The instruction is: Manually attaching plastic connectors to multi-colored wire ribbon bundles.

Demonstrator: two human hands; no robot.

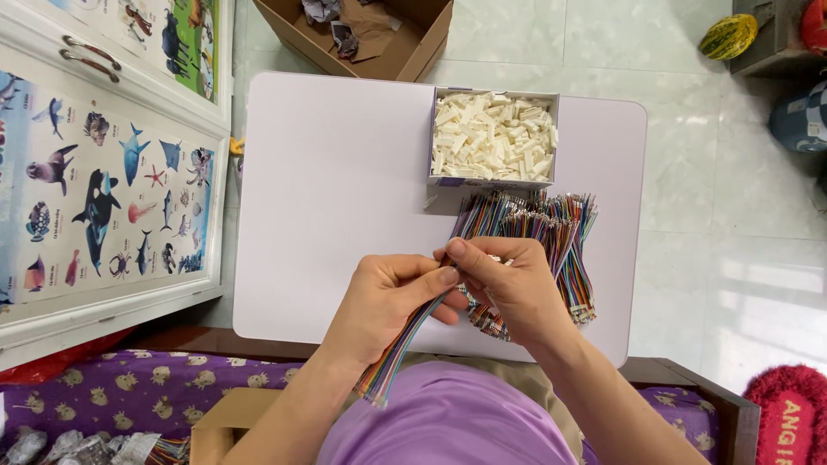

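Note:
My left hand (pixel 389 297) grips a flat ribbon of multicoloured wires (pixel 392 366) that trails down toward my lap. My right hand (pixel 510 286) pinches the upper end of that same ribbon, thumb against my left thumb. Both hands hover over the near edge of a small white table (pixel 336 181). Under my right hand lies a heap of multicoloured wire bundles (pixel 551 224) with metal tips. Beyond it stands an open box of small white plastic connectors (pixel 493 138).
A brown cardboard box (pixel 362 34) sits on the tiled floor beyond the table. A white cabinet with animal posters (pixel 95 172) stands at the left. A purple patterned cloth (pixel 129 387) and another carton (pixel 228 422) lie near my left arm. A red mat (pixel 788 413) is at the lower right.

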